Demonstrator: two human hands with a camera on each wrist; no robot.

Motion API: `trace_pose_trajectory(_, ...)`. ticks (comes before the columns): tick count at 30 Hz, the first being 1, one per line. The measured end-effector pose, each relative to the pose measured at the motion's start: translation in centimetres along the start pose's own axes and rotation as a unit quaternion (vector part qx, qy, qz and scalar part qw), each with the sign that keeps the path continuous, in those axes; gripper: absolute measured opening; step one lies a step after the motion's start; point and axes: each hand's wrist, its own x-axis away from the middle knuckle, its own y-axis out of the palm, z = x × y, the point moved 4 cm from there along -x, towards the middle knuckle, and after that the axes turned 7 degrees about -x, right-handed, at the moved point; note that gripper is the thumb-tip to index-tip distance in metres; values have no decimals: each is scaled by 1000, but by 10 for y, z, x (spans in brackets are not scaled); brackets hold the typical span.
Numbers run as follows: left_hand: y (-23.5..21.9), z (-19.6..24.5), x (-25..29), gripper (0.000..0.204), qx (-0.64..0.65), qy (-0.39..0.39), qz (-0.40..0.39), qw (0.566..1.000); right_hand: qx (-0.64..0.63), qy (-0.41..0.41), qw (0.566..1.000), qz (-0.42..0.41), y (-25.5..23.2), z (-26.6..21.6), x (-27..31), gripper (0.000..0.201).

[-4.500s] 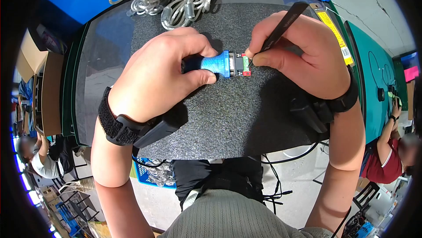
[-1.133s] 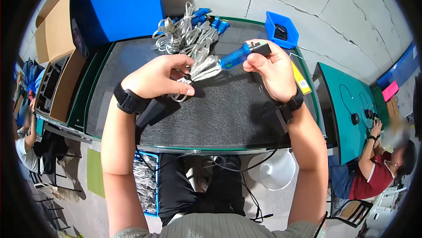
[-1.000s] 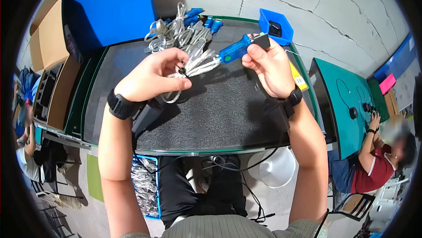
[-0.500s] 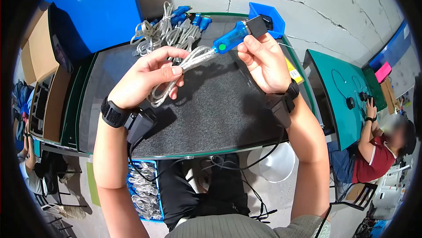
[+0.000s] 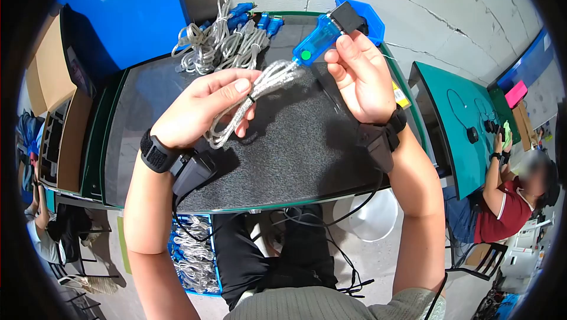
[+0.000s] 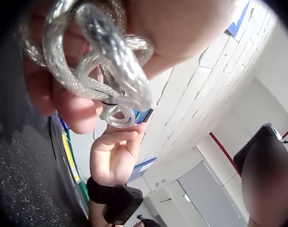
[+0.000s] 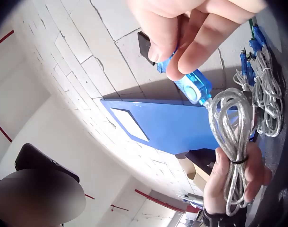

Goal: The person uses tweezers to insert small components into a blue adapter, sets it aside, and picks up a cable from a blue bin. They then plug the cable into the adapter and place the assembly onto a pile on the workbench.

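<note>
A translucent blue serial adapter with a green dot on its shell is held up over the mat, a black block fitted on its far end. My right hand pinches the adapter near that block between thumb and fingers. From the adapter's other end runs a coiled silver cable, bound by a black tie. My left hand grips the coil at the tie, thumb on top. In the left wrist view, cable loops hang in front of the fingers.
Several coiled cables with blue adapters lie at the back of the dark mat. At the back right stands a blue bin. A slim dark tool lies near my right hand. Cardboard box at left.
Earlier, my right hand held a slim black tool at the connector's end while my left gripped the adapter on the mat. The adapter is now raised, and my left hand has shifted to the cable.
</note>
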Motion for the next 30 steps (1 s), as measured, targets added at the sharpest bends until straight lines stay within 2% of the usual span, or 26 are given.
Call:
trace_pose_trajectory(2,-4,-1,-2,51,-5,35,51,998,20,7,1000,21,-7,2,-1,16)
trace_pose_trajectory(3,-2,-2,-3,51,-6,35,50,998,21,6,1000,21,-6,1,-1,16)
trace_pose_trajectory(5,-3,-1,-4,59,-50,77,131,987,62,16,997,42,-3,2,-1,28)
trace_pose_trajectory(6,-5,0,-3,67,-38,53,110,992,62,17,997,43,-2,3,-1,28)
trace_pose_trajectory(7,-5,-5,-5,67,-37,52,109,992,62,17,997,43,-1,4,-1,36)
trace_pose_trajectory(9,-8,-9,-7,75,-101,144,166,970,63,16,997,46,3,4,-2,44)
trace_pose_trajectory(12,-7,-6,-6,80,-87,150,166,971,72,18,995,64,6,3,1,51)
trace_pose_trajectory(13,-7,-6,-6,80,-87,160,168,969,68,23,996,44,3,3,0,51)
trace_pose_trajectory(14,-5,-4,-4,66,-83,161,191,965,64,29,997,25,2,4,0,52)
trace_pose_trajectory(15,-7,-4,-3,66,-83,160,190,965,63,29,997,26,2,5,1,52)
trace_pose_trajectory(17,-13,-11,-5,48,-128,73,148,978,65,24,997,27,4,5,1,54)
trace_pose_trajectory(18,-13,-10,-6,35,-166,120,155,966,66,22,997,25,3,4,-1,54)
trace_pose_trajectory(23,-10,-18,-9,31,-218,134,175,951,86,71,994,-4,13,6,3,54)
trace_pose_trajectory(25,-7,-8,-7,29,-246,154,220,931,113,64,991,-24,12,8,3,55)
trace_pose_trajectory(26,-8,-5,-6,28,-273,132,217,928,127,55,990,-35,14,8,3,56)
trace_pose_trajectory(29,-11,-9,-7,29,-281,134,209,927,145,44,988,-42,16,8,3,54)
trace_pose_trajectory(30,-14,-10,-6,38,-305,74,175,933,150,41,987,-38,16,8,3,52)
